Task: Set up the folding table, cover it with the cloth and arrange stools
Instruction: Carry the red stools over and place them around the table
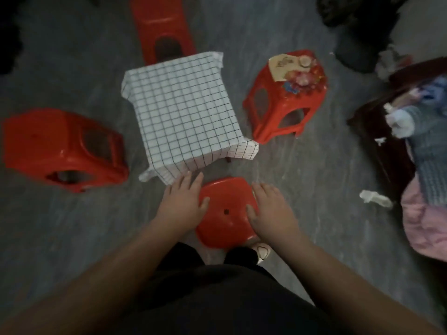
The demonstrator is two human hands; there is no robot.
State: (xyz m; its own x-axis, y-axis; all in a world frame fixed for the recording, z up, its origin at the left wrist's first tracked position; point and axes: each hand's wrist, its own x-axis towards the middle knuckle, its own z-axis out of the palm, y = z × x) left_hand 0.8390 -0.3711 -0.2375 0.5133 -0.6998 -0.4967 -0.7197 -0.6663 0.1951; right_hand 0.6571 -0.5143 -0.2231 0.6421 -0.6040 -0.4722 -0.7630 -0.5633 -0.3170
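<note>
While both hands (183, 204) (268, 209) flank it, the near stool (227, 211) abuts the cloth (183, 110) edge.

Dim, soft blur — warped edges

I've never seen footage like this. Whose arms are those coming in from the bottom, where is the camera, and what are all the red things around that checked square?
There is no machine here: a person wears one camera on the head, looking down, so the arms are their own. The checked cloth covers a small table; one table leg shows under its near right corner. Four red plastic stools stand around it on the grey floor: the far stool, the left stool, the right stool, which carries some small items too blurred to name, and the near stool. The left hand and the right hand rest on either side of the near stool's seat, apparently placing it. Clothes lie piled at the right edge.
</note>
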